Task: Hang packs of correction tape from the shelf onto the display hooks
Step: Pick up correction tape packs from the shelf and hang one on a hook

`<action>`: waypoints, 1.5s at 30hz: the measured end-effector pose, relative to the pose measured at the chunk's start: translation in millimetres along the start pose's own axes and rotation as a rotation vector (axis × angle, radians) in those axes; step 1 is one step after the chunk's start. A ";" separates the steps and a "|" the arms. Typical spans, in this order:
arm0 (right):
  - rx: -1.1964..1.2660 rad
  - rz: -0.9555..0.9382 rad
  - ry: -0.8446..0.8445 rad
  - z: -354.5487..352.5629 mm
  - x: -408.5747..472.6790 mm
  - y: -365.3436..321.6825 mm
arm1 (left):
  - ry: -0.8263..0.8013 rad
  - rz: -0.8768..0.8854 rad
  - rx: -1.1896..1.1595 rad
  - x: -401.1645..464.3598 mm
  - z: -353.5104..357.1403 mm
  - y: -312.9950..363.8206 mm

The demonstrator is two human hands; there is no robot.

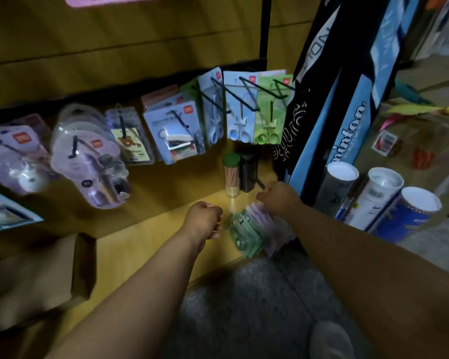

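1. Left hand (205, 218) reaching in from 7 o'clock, fingers curled into a loose fist, parked right at the 9 o'clock edge of the green packs (244, 233). Can't tell whether anything's actually pinched in there.
2. Right hand (278, 196) coming in from 4 o'clock, resting on the top of the purple packs (268, 224), fingers bent over them. Real grip or just a touch? Too blurry to call.
3. Both lots of packs standing on edge in a row on the yellow shelf (140, 244), green ones at 9 o'clock of the purple ones, touching.
4. Just past them at 12 o'clock: clear tube with a green cap (231, 174), plus a dark container (249, 172) right beside it.
5. Higher up, black display hooks (246, 93) loaded with carded scissors (240, 110) and other blister packs.
6. White-capped tubes (384, 190) out at 3 o'clock, cardboard box (36, 275) at 9 o'clock.
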State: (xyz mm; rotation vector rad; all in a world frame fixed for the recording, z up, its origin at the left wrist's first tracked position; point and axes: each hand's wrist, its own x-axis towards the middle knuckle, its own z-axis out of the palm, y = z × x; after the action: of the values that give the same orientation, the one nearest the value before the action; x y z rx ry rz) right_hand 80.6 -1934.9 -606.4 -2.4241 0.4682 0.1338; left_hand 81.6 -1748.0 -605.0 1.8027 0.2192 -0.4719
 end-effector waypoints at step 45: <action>-0.334 0.086 -0.029 135.0 72.0 73.9 | 0.012 -0.249 -0.617 110.0 7.9 -134.2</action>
State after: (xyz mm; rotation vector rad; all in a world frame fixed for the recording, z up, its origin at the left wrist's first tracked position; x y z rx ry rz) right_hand 123.8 -1925.0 -770.5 -2.7231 0.5752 0.3060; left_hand 127.2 -1727.8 -771.4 1.1786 0.5401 -0.5012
